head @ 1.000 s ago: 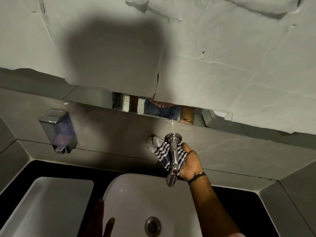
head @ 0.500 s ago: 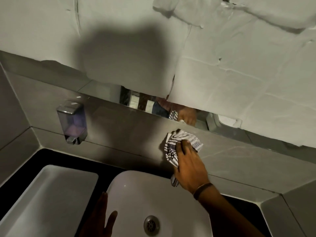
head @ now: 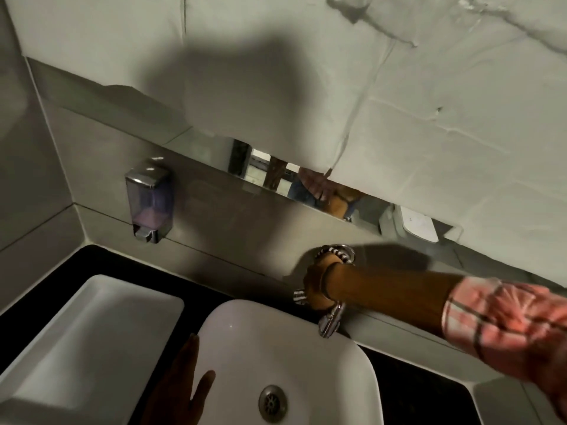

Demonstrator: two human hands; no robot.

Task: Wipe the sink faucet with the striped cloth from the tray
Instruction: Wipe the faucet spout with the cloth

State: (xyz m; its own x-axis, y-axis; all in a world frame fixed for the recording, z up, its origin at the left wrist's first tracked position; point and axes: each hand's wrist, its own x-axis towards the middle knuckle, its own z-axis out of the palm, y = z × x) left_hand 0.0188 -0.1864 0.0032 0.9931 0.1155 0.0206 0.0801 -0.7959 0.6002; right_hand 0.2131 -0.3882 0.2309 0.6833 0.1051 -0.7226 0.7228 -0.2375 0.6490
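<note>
A chrome faucet [head: 329,324] juts from the grey tiled wall over the white sink [head: 337,369]; only its spout tip and part of its wall flange show. My right hand [head: 316,283] is wrapped around the faucet body from the right, holding the striped cloth [head: 299,296] against it. Bits of the cloth show below my hand and at the flange. The rest of the cloth is hidden under my hand. My left hand [head: 181,391] rests flat on the sink's left rim, fingers spread, holding nothing.
A white rectangular tray [head: 76,348] sits on the black counter left of the sink. A chrome soap dispenser [head: 148,204] hangs on the wall at left. A mirror strip [head: 306,185] runs under a paper-covered panel. The sink drain [head: 272,403] is near the bottom.
My right hand has turned from pressing the cloth on top of the faucet near the wall to gripping around the faucet body from the right. The view shifted left. My left hand stays on the rim.
</note>
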